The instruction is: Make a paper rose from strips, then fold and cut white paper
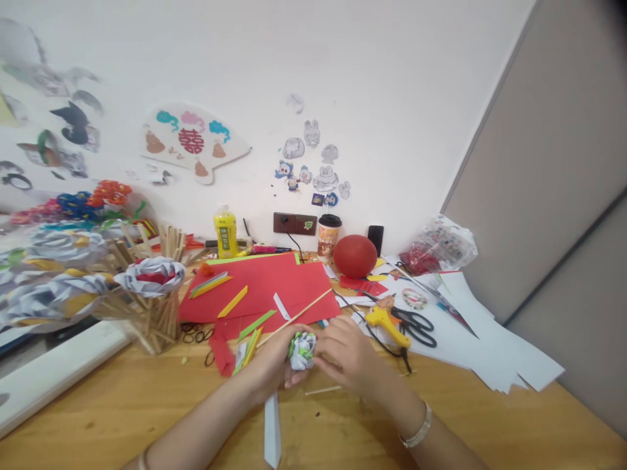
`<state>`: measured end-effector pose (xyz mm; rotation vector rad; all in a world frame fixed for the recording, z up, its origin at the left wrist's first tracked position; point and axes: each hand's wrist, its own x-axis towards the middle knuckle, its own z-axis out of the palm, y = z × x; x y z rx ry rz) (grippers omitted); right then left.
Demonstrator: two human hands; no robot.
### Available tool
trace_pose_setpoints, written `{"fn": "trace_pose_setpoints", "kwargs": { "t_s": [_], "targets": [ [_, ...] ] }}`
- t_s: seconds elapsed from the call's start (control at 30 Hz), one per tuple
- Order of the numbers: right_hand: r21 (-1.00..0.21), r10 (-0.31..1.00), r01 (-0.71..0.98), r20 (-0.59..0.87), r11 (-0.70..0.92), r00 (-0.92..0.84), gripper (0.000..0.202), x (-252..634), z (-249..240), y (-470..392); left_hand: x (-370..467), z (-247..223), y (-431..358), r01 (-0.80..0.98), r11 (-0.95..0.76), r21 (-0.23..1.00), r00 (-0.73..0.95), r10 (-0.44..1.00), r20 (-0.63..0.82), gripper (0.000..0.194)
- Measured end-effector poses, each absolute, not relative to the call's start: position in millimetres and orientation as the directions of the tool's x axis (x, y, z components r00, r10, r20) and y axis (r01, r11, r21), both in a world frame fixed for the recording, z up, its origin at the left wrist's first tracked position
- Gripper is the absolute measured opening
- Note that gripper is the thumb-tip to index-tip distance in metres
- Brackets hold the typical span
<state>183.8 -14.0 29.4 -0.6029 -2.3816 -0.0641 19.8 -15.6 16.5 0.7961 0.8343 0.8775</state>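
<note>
Between my hands is a white-and-green paper flower (302,351) made of folded strips. My left hand (274,365) is wrapped round its left side and underside. The fingers of my right hand (345,349) are bent against the flower's right edge; whether they pinch a strip is hidden. A long white paper strip (273,431) hangs down below my left hand. Just beyond my hands a thin wooden stick (308,305) slants over red paper (264,281). Folded yellow, green and white strips (251,349) lie beside my left wrist.
At the left, a holder with wooden sticks (161,313) stands near finished paper flowers (151,275). A yellow glue gun (386,325) and black scissors (416,325) lie to the right. Farther back are a yellow bottle (225,232), a cup (328,236) and a red balloon (355,256).
</note>
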Motion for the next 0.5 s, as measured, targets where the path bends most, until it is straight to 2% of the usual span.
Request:
{"fn": "trace_pose_setpoints", "kwargs": {
  "t_s": [0.1, 0.17, 0.4, 0.5],
  "targets": [
    [-0.168, 0.42, 0.412, 0.623, 0.896, -0.66, 0.014, 184.9, 31.9, -14.6, 18.9, 16.0, -16.2, -0.289, 0.43, 0.855, 0.424, 0.859, -0.288, 0.025],
    [-0.144, 0.407, 0.413, 0.62, 0.899, -0.671, 0.015, 186.3, 33.6, -14.1, 18.9, 16.8, -16.9, -0.283, 0.423, 0.861, 0.421, 0.861, -0.285, 0.025],
    [0.222, 0.268, 0.53, 0.668, 0.818, -0.694, 0.022, 183.8, 25.5, -11.3, 22.8, 22.4, -17.7, -0.323, 0.436, 0.84, 0.368, 0.876, -0.313, 0.025],
    [0.245, 0.259, 0.559, 0.695, 0.792, -0.671, 0.028, 179.6, 17.5, -11.1, 22.6, 20.7, -17.0, -0.351, 0.42, 0.837, 0.359, 0.886, -0.294, 0.024]
  ]
}}
